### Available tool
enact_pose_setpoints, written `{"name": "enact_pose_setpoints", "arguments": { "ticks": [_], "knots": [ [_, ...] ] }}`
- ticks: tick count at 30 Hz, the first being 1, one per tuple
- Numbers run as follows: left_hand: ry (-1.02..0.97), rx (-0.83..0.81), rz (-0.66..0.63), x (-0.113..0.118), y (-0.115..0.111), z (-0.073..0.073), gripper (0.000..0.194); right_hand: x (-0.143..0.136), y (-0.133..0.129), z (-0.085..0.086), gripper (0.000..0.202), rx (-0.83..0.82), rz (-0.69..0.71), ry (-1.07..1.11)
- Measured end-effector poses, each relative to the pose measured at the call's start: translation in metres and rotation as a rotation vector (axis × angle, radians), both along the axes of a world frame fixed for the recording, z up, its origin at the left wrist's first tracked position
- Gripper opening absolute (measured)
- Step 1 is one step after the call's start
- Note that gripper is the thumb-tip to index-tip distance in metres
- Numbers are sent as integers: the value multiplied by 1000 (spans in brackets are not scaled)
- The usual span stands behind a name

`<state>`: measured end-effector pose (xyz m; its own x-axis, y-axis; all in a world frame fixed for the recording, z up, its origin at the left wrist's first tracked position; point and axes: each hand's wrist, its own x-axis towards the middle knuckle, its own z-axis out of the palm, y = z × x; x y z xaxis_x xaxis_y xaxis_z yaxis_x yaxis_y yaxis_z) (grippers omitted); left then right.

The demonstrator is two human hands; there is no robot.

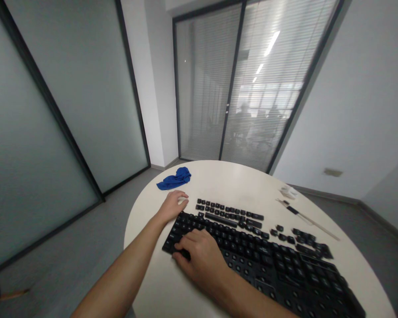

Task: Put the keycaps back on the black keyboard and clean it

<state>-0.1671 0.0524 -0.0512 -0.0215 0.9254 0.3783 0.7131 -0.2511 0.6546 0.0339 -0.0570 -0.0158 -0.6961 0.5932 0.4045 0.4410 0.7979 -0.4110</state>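
Note:
A black keyboard (248, 243) lies at an angle on the round white table. Some of its near rows lack keycaps, and loose black keycaps (230, 211) stand in rows beyond its far edge. My left hand (174, 206) rests by the keyboard's far left corner, with thumb and fingers apart and nothing between them. Over the left part of the keyboard is my right hand (199, 256), its fingers bent down onto the keys. Whatever its fingertips may hold is hidden.
A crumpled blue cloth (175, 179) lies at the table's far left. On the right are more loose keycaps, a thin brush-like tool (307, 217) and a small white object (288, 191). The table's rim (225, 162) curves before glass partitions.

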Motion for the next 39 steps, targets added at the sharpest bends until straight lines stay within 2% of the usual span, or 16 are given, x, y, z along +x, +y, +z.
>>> {"name": "enact_pose_setpoints", "arguments": {
  "ticks": [4, 8, 16, 24, 30, 39],
  "knots": [
    [61, -29, 73, -6, 3, -9, 35, -2, 1, -3, 4, 19, -7, -10],
    [100, -62, 77, -8, 4, -12, 37, -1, 4, -7, 3, 36, 5, -3],
    [148, -66, 60, -6, 1, -8, 32, -4, 7, -15, 7, 19, 11, 42],
    [171, -63, 58, -5, 1, -7, 30, -8, 8, -10, 4, 78, 23, -17],
    [171, -59, 57, -5, 0, -6, 28, -3, 9, -8, 2, 44, 33, 15],
    [180, -69, 57, -5, -1, -6, 29, 0, 9, -6, 12, -23, 21, 14]
  ]
}}
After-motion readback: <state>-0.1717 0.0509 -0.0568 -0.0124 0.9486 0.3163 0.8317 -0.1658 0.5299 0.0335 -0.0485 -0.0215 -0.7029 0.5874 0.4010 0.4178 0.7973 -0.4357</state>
